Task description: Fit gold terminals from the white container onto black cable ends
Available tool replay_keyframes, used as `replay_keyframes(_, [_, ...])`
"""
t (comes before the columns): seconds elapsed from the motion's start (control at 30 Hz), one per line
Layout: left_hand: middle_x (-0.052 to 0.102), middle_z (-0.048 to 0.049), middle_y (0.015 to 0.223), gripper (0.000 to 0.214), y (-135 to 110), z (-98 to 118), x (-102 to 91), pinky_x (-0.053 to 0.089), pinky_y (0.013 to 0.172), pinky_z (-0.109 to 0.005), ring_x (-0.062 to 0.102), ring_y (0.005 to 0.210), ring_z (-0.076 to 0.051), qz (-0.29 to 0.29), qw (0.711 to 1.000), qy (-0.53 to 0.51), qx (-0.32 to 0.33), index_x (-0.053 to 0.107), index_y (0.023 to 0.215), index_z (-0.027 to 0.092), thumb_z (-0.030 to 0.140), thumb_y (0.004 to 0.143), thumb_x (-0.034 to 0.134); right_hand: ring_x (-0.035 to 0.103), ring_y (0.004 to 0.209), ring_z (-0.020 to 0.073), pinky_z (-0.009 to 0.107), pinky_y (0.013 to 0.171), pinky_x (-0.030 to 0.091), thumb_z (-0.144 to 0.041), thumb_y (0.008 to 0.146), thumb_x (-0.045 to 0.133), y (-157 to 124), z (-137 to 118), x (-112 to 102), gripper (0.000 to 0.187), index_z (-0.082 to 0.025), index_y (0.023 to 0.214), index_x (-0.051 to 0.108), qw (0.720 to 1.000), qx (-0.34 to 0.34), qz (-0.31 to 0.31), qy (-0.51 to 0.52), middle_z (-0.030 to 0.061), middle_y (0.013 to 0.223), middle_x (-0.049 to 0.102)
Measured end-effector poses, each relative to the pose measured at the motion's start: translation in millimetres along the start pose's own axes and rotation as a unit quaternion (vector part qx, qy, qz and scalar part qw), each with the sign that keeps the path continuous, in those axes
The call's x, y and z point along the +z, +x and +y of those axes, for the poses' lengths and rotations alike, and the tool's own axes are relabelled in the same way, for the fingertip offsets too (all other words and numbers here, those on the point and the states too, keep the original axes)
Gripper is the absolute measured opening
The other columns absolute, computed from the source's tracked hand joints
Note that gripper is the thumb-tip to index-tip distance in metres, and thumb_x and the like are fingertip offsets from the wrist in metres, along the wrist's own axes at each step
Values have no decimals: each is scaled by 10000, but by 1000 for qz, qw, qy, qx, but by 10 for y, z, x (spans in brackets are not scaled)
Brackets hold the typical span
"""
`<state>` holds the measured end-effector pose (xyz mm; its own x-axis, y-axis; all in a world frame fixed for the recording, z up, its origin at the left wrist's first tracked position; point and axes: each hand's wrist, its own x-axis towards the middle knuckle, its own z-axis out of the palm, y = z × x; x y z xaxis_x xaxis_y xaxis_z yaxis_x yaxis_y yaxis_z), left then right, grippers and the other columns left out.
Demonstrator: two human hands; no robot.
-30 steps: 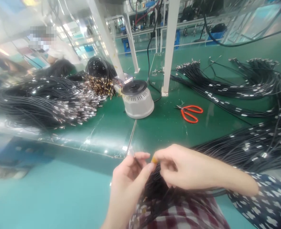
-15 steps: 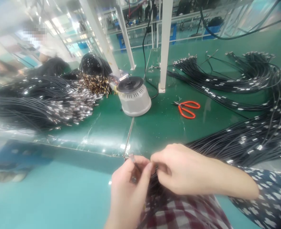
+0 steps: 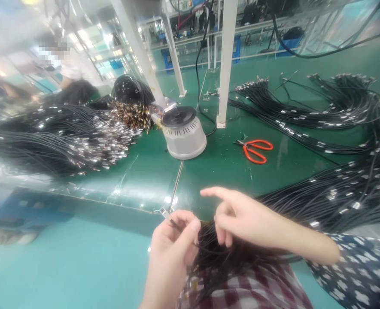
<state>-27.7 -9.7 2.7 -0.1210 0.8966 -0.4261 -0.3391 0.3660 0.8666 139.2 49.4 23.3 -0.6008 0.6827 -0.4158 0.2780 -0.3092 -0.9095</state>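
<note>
Thumb and fingers of my left hand (image 3: 176, 244) pinch a black cable near its end; its small, pale connector (image 3: 164, 212) pokes out past the fingers toward the table edge. My right hand (image 3: 238, 216) hovers just to the right, apart from the left one, with the index finger stretched out and the other fingers curled loosely. I see nothing in it. Below both hands a bundle of black cables (image 3: 214, 253) lies across my lap, over a red and white checked cloth (image 3: 257, 287).
Orange-handled snips (image 3: 256, 150) lie on the green table (image 3: 215, 171). Left of them stands a grey-white round device (image 3: 186, 139) with a black top, beside a white post (image 3: 226, 64). Cable heaps lie left (image 3: 64, 133) and right (image 3: 338, 193). A person (image 3: 70, 64) sits at the far left.
My right hand has come away from the left hand, its index finger now extended. My left hand keeps the cable, and the connector sticks out further to the left.
</note>
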Motion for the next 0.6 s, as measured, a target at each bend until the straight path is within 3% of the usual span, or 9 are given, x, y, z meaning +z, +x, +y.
replay_keyframes(0.13, [457,74,502,261,48,5,-32,199,365,-147,247,361,-4,-33,998,-43,-42,560,691,158,316,754,758,655,762,156,278,684,485,-230,819,586,35,80,52,292,-181,1103,540,988,-90,119,31,25,863,695])
replay_keyframes(0.2, [464,71,508,269,60,-1,-41,203,368,-144,250,364,-1,-35,997,-50,-47,555,691,156,316,753,761,654,886,179,266,663,454,-279,763,694,48,92,114,323,-198,1040,550,982,-111,147,49,43,985,699])
replay_keyframes(0.33, [478,70,521,257,48,-7,-36,226,373,-139,281,366,0,-28,998,-41,-39,564,724,147,305,750,766,634,697,137,247,591,405,-218,717,738,82,112,185,301,-195,929,524,976,-98,161,110,0,781,703])
replay_keyframes(0.4, [518,61,556,224,28,3,-21,278,381,-147,338,369,-16,-25,999,-42,-23,571,839,162,303,780,735,602,642,116,243,604,414,-209,713,744,95,129,156,288,-192,881,511,972,-92,175,131,-24,707,673])
replay_keyframes(0.47, [571,47,607,197,7,14,-7,349,404,-170,415,383,-47,-28,998,-55,-2,526,931,197,311,842,661,599,662,114,246,640,435,-215,692,771,102,142,100,315,-190,865,509,969,-87,178,146,-26,716,662])
replay_keyframes(0.6, [635,11,651,150,-21,2,2,368,410,-182,502,383,-73,-68,998,-16,8,484,848,196,292,885,594,618,731,137,276,704,470,-253,642,823,105,126,31,393,-189,882,518,970,-94,140,178,-11,767,663])
